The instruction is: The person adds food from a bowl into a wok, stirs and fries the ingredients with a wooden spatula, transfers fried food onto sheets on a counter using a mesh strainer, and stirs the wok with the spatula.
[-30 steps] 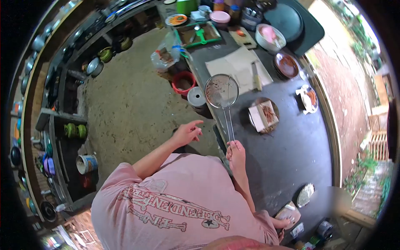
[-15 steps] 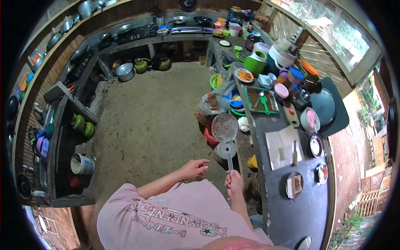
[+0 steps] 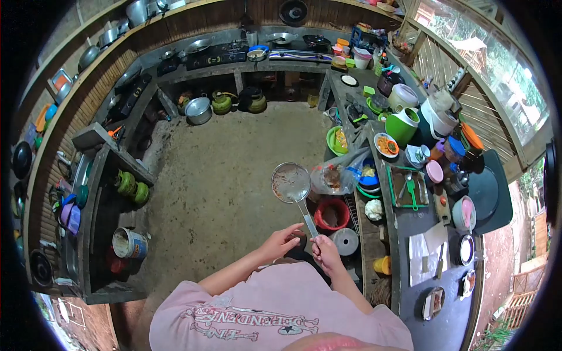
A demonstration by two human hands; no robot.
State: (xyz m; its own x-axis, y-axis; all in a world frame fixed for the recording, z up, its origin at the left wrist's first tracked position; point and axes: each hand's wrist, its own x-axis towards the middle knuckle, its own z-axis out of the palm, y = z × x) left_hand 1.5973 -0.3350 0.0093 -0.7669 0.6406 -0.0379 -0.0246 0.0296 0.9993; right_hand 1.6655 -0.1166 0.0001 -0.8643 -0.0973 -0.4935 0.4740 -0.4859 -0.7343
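Observation:
My right hand [image 3: 328, 255] is wrapped round the handle of a round wire strainer [image 3: 291, 182], which points up and away over the floor. Brownish bits cling to the strainer's mesh. Just left of the handle is my left hand [image 3: 282, 242], its fingers apart and nothing in them. Beyond the strainer to the right are a clear plastic bag [image 3: 335, 177] with something brown inside, a red bucket [image 3: 332, 214] and a grey-white cylinder [image 3: 345, 241].
A dark counter [image 3: 404, 234] runs along the right, bearing a green-rimmed tray [image 3: 408, 187], paper with a knife [image 3: 422, 257] and bowls. Stoves [image 3: 218, 54] line the far counter. At the left stands a white bucket [image 3: 129, 243], near green gas cylinders [image 3: 132, 187].
The view has turned toward the room, so the counter now lies farther right. The strainer has moved off the counter and over the floor, and my left hand has come closer to it.

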